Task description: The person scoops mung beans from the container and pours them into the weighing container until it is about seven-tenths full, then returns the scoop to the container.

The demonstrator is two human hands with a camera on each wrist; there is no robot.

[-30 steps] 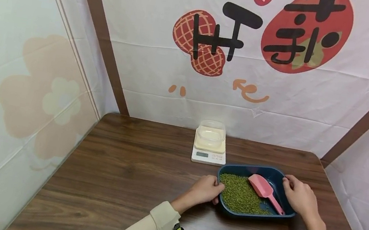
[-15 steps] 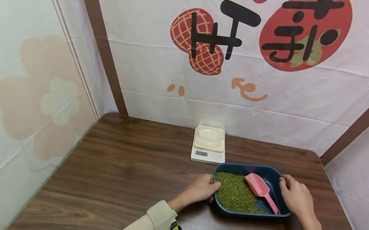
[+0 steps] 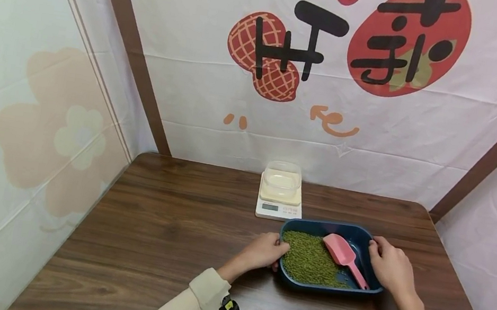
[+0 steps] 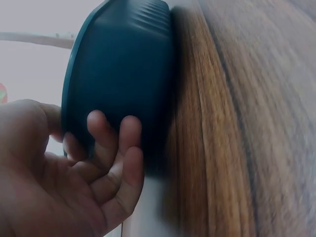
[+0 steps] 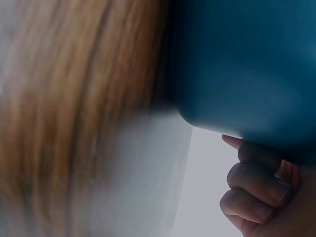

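Observation:
A dark blue tray (image 3: pixel 329 290) holds green beans (image 3: pixel 310 260), which look like mung beans, heaped toward its left side. On top of them lies a pink scoop (image 3: pixel 341 250), its handle slanting to the front right. My left hand (image 3: pixel 260 251) grips the tray's left rim, thumb over the edge; in the left wrist view its fingers (image 4: pixel 131 133) curl against the outer wall. The right hand (image 3: pixel 393 267) pinches the rim at the right end. In the right wrist view, curled fingers (image 5: pixel 256 185) show beside the tray wall, with the thumb's hold hidden.
Behind the tray, close to it, a white kitchen scale (image 3: pixel 277 210) stands near the table's back edge. A clear plastic container (image 3: pixel 281 180) sits on the scale. A printed cloth (image 3: pixel 181 86) hangs behind the wooden table (image 3: pixel 170 229), with more cloth at both sides.
Both hands have moved the tray, with its beans and scoop, to the left across the table. It now sits more directly in front of the scale.

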